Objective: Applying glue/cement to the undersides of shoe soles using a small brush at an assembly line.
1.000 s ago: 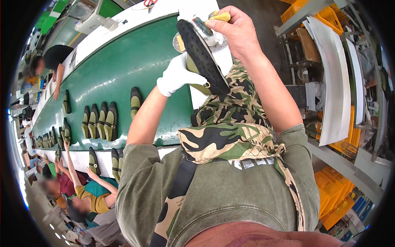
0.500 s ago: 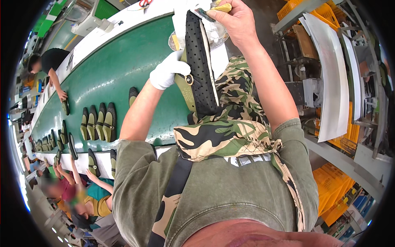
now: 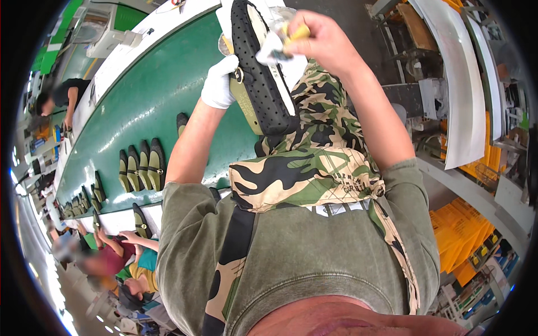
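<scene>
My left hand, in a white glove, grips an olive-green shoe by its side near the strap and round buckle. The shoe's black, nubbed sole faces up toward me, with a cream strip running along its right edge. Bare, my right hand pinches a crumpled white cloth together with a yellow piece. The cloth lies against or just over the cream strip; motion blur hides whether they touch. Behind the cloth, a bowl's rim is partly hidden.
The green worktop stretches left, carrying a row of olive shoes and several more farther off. Co-workers sit along its far-left side. Red-handled scissors rest on the white edge. Racks with white sheets and orange crates stand right.
The shoe has shifted up and left, and its sole has turned more toward me. My right hand has brought the cloth down to the shoe's cream strip.
</scene>
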The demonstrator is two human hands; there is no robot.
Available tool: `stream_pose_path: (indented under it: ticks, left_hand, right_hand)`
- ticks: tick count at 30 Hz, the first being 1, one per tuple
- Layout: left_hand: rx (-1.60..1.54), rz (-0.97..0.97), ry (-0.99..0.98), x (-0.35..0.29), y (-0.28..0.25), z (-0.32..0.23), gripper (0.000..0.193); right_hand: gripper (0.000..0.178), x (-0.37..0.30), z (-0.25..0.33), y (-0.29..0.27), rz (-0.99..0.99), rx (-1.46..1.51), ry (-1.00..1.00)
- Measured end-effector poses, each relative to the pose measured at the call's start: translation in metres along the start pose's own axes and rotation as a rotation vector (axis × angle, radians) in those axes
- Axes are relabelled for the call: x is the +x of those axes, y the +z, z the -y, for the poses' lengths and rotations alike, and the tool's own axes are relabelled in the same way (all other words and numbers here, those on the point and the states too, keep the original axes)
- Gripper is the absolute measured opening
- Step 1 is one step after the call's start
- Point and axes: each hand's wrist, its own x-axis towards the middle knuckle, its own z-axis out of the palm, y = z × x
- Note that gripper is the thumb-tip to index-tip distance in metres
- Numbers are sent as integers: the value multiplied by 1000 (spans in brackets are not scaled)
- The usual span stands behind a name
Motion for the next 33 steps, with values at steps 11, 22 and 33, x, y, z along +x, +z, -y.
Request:
stream_pose_path:
  ticks: [11,22,33]
  left_hand:
    - [-43,-43,93,20,17,6,61]
    - [145,-163,72,86,69,15,56]
    - [561,423,103,198,187,-15,66]
  right_hand:
    - [20,-25,2,-3,-221,-313,-291]
    - [24,-107,14,-77,-109,-97,-82]
    - [21,-203,-74,-182,-841,389,-396]
